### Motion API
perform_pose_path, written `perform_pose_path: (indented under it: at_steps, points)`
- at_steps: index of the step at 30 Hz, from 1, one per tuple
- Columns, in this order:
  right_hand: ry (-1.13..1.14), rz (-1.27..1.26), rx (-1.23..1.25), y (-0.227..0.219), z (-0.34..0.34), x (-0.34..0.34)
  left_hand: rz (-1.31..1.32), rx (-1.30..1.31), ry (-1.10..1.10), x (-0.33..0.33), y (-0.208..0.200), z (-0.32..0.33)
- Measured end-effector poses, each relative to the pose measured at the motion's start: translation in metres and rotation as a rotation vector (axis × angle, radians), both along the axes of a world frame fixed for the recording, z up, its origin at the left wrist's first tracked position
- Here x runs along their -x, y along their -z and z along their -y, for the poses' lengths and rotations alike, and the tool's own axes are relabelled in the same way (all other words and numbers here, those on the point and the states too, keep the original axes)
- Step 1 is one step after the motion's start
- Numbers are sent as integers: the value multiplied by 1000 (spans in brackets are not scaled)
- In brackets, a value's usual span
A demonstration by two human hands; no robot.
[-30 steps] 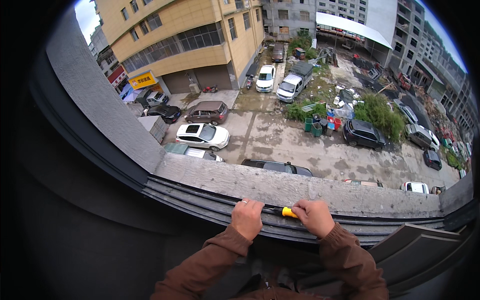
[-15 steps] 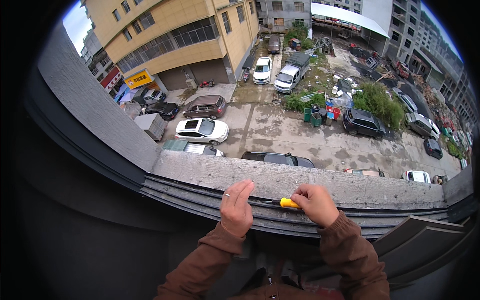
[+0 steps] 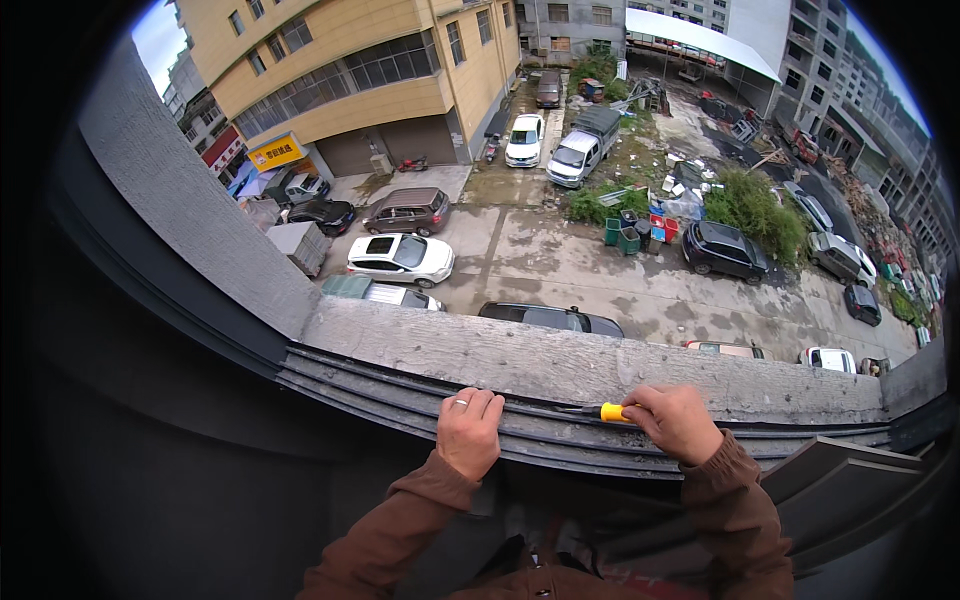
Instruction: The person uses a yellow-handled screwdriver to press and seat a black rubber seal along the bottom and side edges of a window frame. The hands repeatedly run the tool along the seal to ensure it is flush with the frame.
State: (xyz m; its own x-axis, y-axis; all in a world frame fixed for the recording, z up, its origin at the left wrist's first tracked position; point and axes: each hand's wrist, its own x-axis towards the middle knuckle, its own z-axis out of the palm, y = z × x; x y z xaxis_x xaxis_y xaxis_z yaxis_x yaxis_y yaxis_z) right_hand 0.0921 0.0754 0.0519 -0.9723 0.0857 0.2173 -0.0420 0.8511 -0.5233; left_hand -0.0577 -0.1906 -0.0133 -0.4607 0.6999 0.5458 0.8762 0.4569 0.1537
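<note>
My right hand (image 3: pixel 680 425) grips a screwdriver-like tool by its yellow handle (image 3: pixel 612 412). The tool's slim dark shaft points left, low along the outer groove of the dark window track (image 3: pixel 560 440). Its tip is too dark to make out. To the left, my left hand (image 3: pixel 468 435), with a ring on one finger, rests on the same track. Its fingers are bent and held together, tips down at the groove, so whatever they pinch is hidden. Grit and dirt lie in the track's channels.
A rough concrete ledge (image 3: pixel 600 365) runs beyond the track, with a long drop to a yard of parked cars (image 3: pixel 400 257). A concrete wall (image 3: pixel 190 190) rises at the left. Dark panels (image 3: pixel 850 490) lean at the lower right.
My right hand has moved right and slightly nearer along the track with the yellow-handled tool. My left hand has come down, its raised fingers now bent onto the track.
</note>
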Motion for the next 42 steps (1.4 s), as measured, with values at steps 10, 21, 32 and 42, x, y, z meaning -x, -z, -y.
perform_pose_path:
  at_steps: [10,21,32,42]
  points:
    - [-86,-144,173,31,51,49,119,-14,-73,-7,1,-2]
    - [208,193,860,-19,39,37,9,-215,-106,22,-37,-4]
    - [10,12,17,-9,0,2,-24,71,-86,11,-3,7]
    - [5,60,279,34,65,60,20,30,-98,9,2,5]
